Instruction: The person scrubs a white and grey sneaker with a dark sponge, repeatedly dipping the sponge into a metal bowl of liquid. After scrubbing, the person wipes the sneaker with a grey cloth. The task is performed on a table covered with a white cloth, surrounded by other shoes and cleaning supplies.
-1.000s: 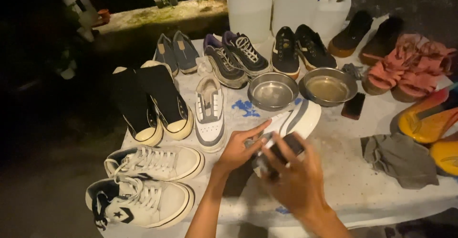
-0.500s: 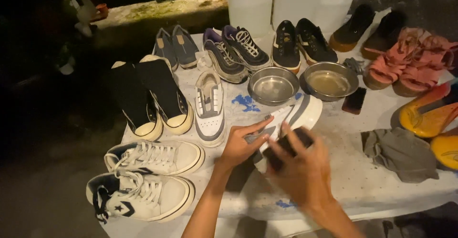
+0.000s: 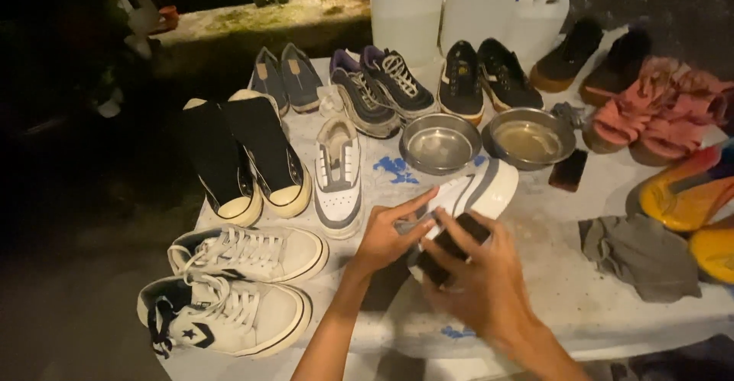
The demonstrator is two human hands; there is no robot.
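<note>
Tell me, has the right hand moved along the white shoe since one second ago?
Yes. The right hand with its dark brush slid slightly toward the shoe's toe, nearer the metal bowls.

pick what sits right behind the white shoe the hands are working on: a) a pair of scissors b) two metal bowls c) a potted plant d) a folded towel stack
B: two round metal bowls stand side by side on the table just past the toe of the white shoe, which the left hand steadies while the right hand presses a dark block against it.
</note>
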